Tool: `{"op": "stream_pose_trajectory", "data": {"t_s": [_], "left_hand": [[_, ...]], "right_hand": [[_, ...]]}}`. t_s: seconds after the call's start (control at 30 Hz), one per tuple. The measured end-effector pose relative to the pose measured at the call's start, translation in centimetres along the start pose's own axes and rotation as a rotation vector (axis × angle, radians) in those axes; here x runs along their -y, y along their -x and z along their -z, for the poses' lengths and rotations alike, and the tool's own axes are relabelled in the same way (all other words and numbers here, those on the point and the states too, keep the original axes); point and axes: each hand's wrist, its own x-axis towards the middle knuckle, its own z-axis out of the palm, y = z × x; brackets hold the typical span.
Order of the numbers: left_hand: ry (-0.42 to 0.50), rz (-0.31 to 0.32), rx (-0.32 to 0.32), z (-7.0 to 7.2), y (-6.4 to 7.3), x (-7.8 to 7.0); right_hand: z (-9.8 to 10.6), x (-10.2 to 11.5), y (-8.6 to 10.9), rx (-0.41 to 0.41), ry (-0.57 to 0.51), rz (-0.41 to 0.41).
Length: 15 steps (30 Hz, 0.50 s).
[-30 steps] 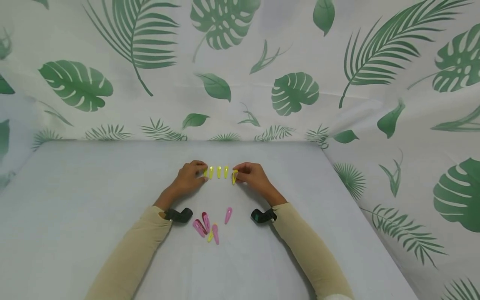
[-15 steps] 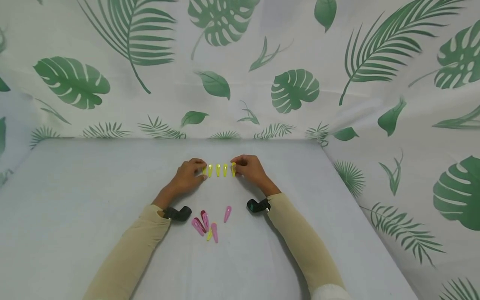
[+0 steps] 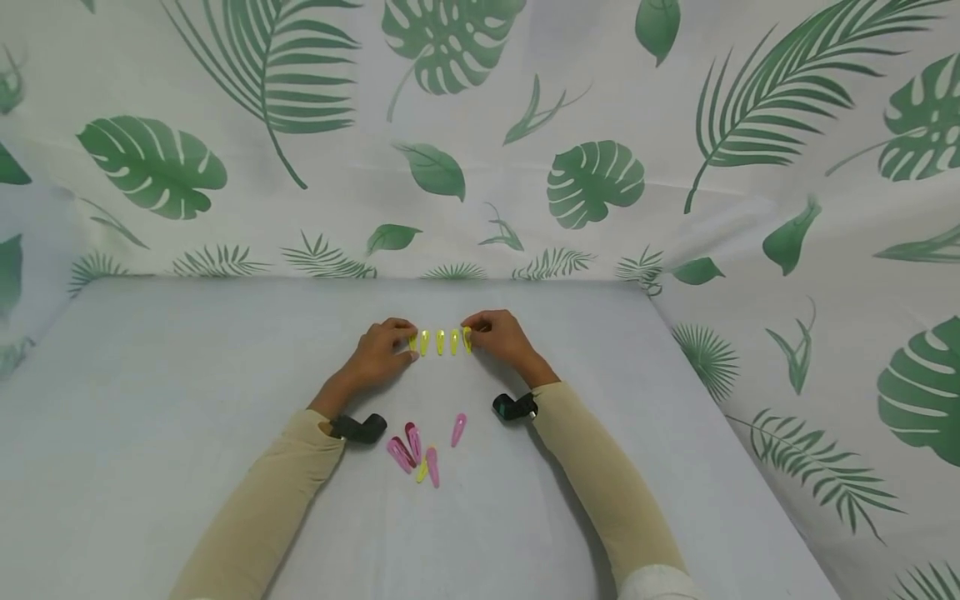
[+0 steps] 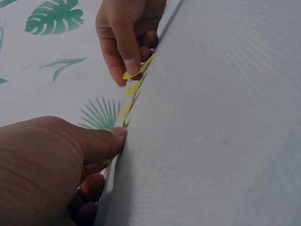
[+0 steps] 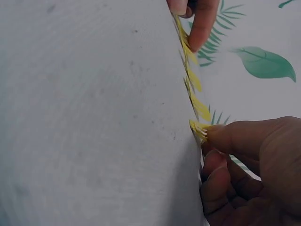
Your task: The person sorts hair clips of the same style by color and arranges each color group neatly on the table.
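Note:
A row of several yellow snap hair clips (image 3: 440,342) lies upright on the white table. At the row's left end, my left hand (image 3: 375,354) holds the outermost yellow hair clip (image 3: 412,342) between thumb and fingertip, partly covering it. My right hand (image 3: 504,340) pinches the yellow hair clip (image 5: 198,129) at the right end between thumb and fingers. In the left wrist view this right-end clip (image 4: 140,68) looks slightly tilted off the cloth. The clips between the hands are untouched.
Nearer on the table (image 3: 465,533) lies a loose group of pink hair clips (image 3: 398,456), with a yellow clip (image 3: 422,472) partly under one. A single pink clip (image 3: 459,430) lies apart to their right. Leaf-printed cloth (image 3: 480,167) hangs behind and at the sides.
My right hand has moved away from me with its yellow hair clip, bringing it level with the row's right end. The left hand stays at the left end.

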Motion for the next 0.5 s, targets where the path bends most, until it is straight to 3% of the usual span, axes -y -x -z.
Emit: {"op": "stream_pose_trajectory", "data": {"t_s": [0.5], "left_hand": [[0.011,0.002,-0.003,-0.02,0.06,-0.06]], "right_hand": [[-0.4,0.1,-0.23,-0.002,0.08,-0.051]]}}
